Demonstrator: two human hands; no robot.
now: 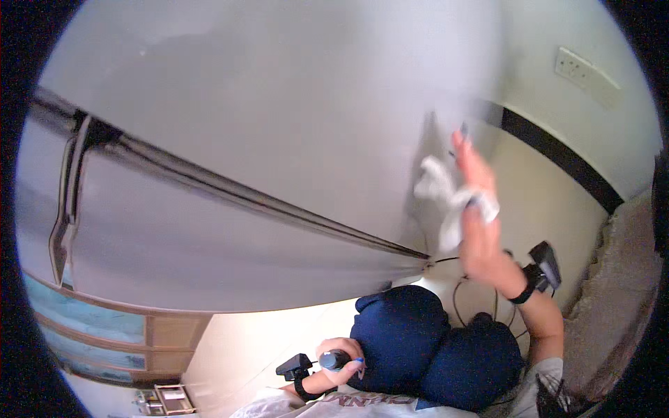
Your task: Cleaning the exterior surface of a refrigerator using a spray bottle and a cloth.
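Note:
My right hand [478, 204] is raised, blurred and gripping a crumpled white cloth [436, 180]. Part of the cloth hangs below the palm. Beside it is the smooth grey door [292, 120] of what looks like a refrigerator; whether the cloth touches it I cannot tell. A dark seam [251, 198] separates this door from a second grey door [209, 245], and a long handle recess [68, 204] lies at the far left. Low by my knees, my left hand [347, 368] is wrapped around a bottle with a dark round top [333, 359] and a small blue part.
A wall socket [572, 67] is at upper right, above a black baseboard strip [562, 157]. Thin cables [457, 303] lie on the floor by my knees [402, 339]. A brown, rough-edged surface [616, 292] borders the right. Wooden furniture with bluish panels [94, 313] stands at lower left.

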